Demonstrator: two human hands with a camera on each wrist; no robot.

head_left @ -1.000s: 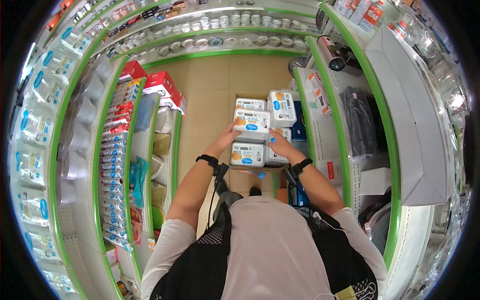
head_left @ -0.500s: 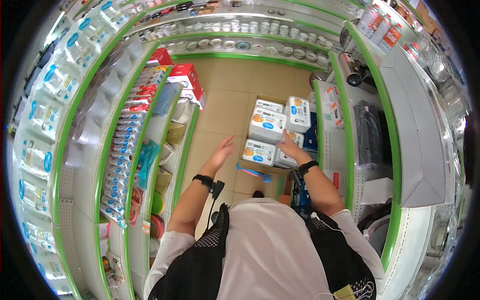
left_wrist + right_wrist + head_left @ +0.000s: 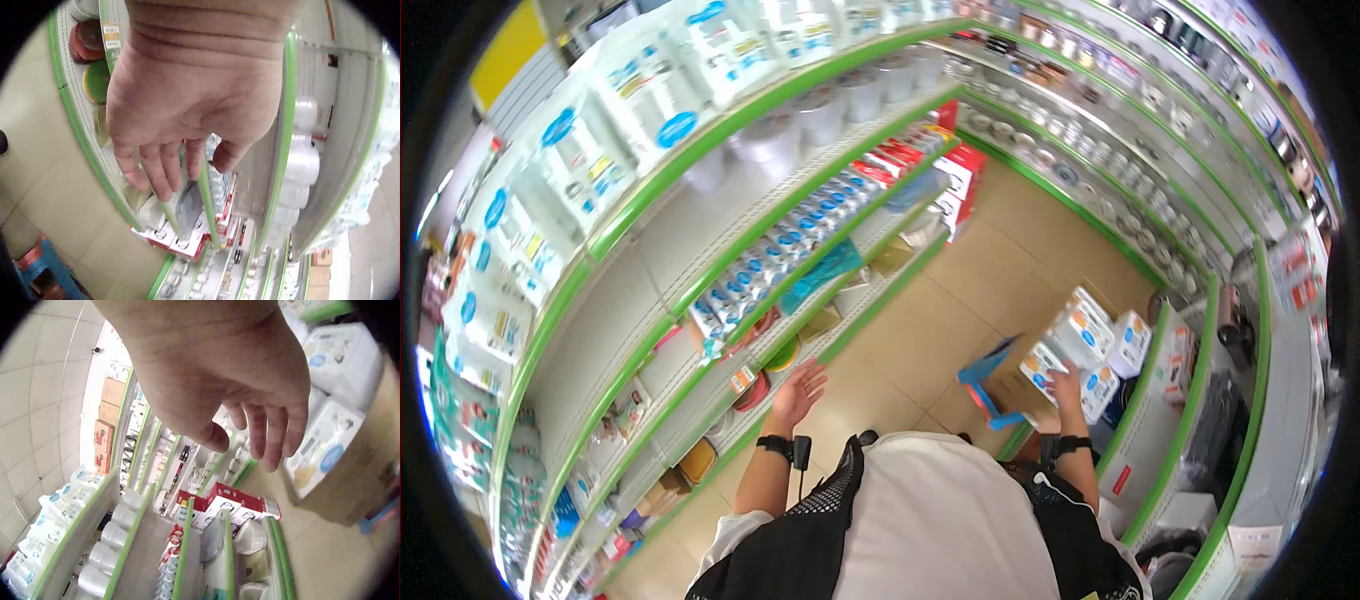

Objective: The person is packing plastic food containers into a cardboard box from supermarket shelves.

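White labelled packs [image 3: 1083, 330] are stacked in a cardboard box [image 3: 1022, 394] at the right of the head view. My right hand [image 3: 1064, 388] is beside the near packs; in the right wrist view that hand [image 3: 231, 381] has relaxed fingers and grips nothing, with a pack [image 3: 325, 450] below and right of it. My left hand [image 3: 798, 394] is raised in the aisle near the lower left shelves, palm showing and empty. The left wrist view shows the left hand [image 3: 194, 100] with its fingers loosely extended, shelves behind them.
Green-edged shelves [image 3: 800, 300] on the left hold tubes, plastic tubs [image 3: 765, 145] and bagged goods. A blue stool-like object [image 3: 990, 385] is beside the cardboard box. Red-and-white boxes [image 3: 960, 190] stand at the far shelf end. More shelving [image 3: 1145, 420] lines the right.
The head view has swung toward the left shelves. My left hand has let go of the upper pack and moved away leftward. My right hand no longer points its index finger at the packs.
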